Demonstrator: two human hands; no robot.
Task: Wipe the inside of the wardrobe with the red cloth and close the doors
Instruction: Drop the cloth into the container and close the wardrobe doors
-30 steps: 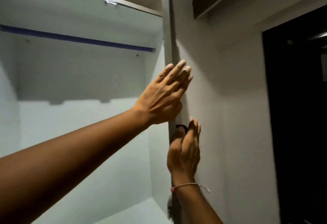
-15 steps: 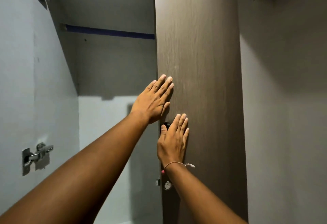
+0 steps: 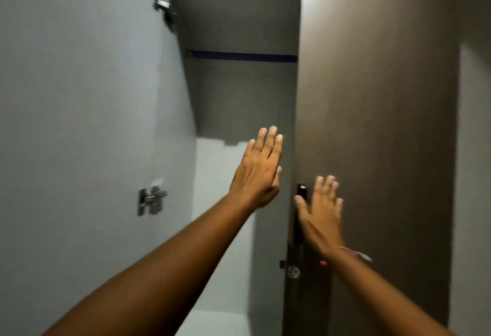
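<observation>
Both hands flat, empty: right hand (image 3: pixel 320 210) against door (image 3: pixel 372 123), left hand (image 3: pixel 259 171) beside.

I can read nothing here: no words, labels, brand marks or numbers. The brown door (image 3: pixel 372 123) in front of my right hand (image 3: pixel 320 210) is bare wood grain. The round lock (image 3: pixel 293 272) below that hand's wrist is too small and blurred to show any mark. The grey panel (image 3: pixel 79 123) to the left of my left hand (image 3: pixel 256 173) carries no print, and neither do its metal hinges (image 3: pixel 150 201).
</observation>
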